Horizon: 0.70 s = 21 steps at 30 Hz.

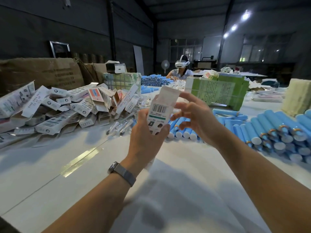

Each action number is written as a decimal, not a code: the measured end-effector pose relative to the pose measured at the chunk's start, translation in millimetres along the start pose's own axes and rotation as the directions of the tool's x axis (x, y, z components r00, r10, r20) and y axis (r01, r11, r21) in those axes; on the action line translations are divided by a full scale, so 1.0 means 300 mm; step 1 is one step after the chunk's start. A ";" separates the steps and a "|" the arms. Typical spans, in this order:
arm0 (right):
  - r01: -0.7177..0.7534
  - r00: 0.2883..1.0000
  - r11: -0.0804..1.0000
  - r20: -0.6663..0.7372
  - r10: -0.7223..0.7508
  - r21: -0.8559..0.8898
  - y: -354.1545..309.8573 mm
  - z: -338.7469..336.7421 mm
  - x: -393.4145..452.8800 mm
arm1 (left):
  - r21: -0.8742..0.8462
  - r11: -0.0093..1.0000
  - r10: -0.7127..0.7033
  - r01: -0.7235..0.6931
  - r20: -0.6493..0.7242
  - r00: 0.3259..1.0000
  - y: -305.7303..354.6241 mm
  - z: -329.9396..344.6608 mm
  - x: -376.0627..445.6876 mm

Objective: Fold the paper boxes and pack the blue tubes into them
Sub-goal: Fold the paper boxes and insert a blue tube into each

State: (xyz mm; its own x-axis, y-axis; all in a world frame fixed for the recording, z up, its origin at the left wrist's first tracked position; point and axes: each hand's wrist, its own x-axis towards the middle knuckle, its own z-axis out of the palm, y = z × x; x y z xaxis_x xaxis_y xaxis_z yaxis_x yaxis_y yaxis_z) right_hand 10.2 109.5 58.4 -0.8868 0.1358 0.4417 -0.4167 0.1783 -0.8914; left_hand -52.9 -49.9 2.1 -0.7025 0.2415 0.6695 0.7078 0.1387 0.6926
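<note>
2 hands (148, 132), 1 paper box (159, 113)

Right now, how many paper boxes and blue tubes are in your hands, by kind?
Paper box: 1, gripped by the left hand, with the right hand touching its top flap
Blue tubes: 0 in hand
Total: 1

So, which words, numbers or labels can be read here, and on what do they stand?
None can be read.
Held box: barcode and small print, too blurred.
Piled boxes: print too small.
Carton: rows of characters, blurred.
Green bundle: text too small.
</note>
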 end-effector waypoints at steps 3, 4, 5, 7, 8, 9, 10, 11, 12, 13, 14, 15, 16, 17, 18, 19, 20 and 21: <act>-0.158 0.965 0.871 -0.260 0.037 -0.464 0.106 -0.078 0.008 | -0.044 0.999 0.007 -0.009 -0.057 0.998 -0.011 0.008 -0.002; -0.240 0.953 0.696 -0.301 0.035 -0.677 0.148 -0.105 0.009 | -0.056 0.998 0.010 -0.014 -0.065 0.998 -0.011 0.011 -0.003; -0.287 0.954 0.499 -0.290 0.073 -0.818 0.181 -0.122 0.007 | -0.064 0.998 0.010 -0.014 -0.064 0.998 -0.010 0.014 -0.004; -0.289 0.947 0.222 -0.245 0.207 -0.931 0.223 -0.137 0.001 | -0.073 0.997 0.003 -0.007 -0.052 0.999 -0.010 0.020 -0.005; -0.281 0.935 0.131 -0.241 0.259 -0.951 0.234 -0.136 0.000 | -0.072 0.997 -0.001 -0.003 -0.048 0.999 -0.011 0.022 -0.006; -0.272 0.924 0.054 -0.245 0.293 -0.961 0.242 -0.132 -0.001 | -0.074 0.997 -0.006 0.002 -0.046 0.999 -0.011 0.021 -0.007; -0.263 0.920 -0.003 -0.251 0.302 -0.965 0.246 -0.126 0.000 | -0.081 0.997 -0.014 0.010 -0.047 0.999 -0.010 0.019 -0.006; -0.261 0.920 -0.034 -0.260 0.293 -0.965 0.245 -0.121 0.000 | -0.087 0.996 -0.025 0.020 -0.052 0.998 -0.011 0.018 -0.005; -0.270 0.922 -0.045 -0.271 0.277 -0.962 0.242 -0.117 0.001 | -0.094 0.995 -0.034 0.028 -0.059 0.998 -0.011 0.017 -0.004; -0.281 0.922 -0.044 -0.283 0.263 -0.959 0.237 -0.115 0.000 | -0.099 0.995 -0.038 0.032 -0.066 0.997 -0.010 0.017 -0.003; -0.289 0.923 -0.041 -0.290 0.253 -0.956 0.233 -0.113 0.000 | -0.105 0.994 -0.039 0.032 -0.071 0.997 -0.011 0.017 -0.004; -0.291 0.925 -0.042 -0.292 0.244 -0.956 0.227 -0.111 0.000 | -0.110 0.993 -0.040 0.032 -0.073 0.997 -0.011 0.016 -0.004; -0.290 0.928 -0.040 -0.292 0.230 -0.956 0.222 -0.111 -0.001 | -0.116 0.993 -0.042 0.033 -0.075 0.996 -0.011 0.017 -0.004; -0.290 0.933 -0.035 -0.291 0.213 -0.956 0.217 -0.108 -0.001 | -0.120 0.992 -0.043 0.034 -0.076 0.996 -0.012 0.015 -0.005; -0.291 0.937 -0.024 -0.290 0.196 -0.956 0.215 -0.106 -0.004 | -0.120 0.992 -0.044 0.035 -0.078 0.996 -0.012 0.014 -0.005; -0.297 0.938 -0.003 -0.292 0.184 -0.955 0.215 -0.106 -0.006 | -0.120 0.992 -0.044 0.034 -0.080 0.996 -0.013 0.013 -0.006; -0.309 0.937 0.028 -0.300 0.177 -0.950 0.216 -0.107 -0.006 | -0.122 0.992 -0.042 0.032 -0.080 0.996 -0.014 0.012 -0.004; -0.323 0.935 0.059 -0.308 0.176 -0.945 0.218 -0.109 -0.006 | -0.126 0.991 -0.043 0.032 -0.078 0.996 -0.014 0.013 -0.003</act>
State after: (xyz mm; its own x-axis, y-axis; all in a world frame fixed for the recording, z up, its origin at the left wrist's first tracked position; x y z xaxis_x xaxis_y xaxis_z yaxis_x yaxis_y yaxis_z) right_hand -8.9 152.7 2.8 -0.8407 0.4588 0.2877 0.4504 0.8873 -0.0990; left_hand -55.1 -47.1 -2.4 -0.7356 0.1600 0.6583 0.6696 0.0240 0.7424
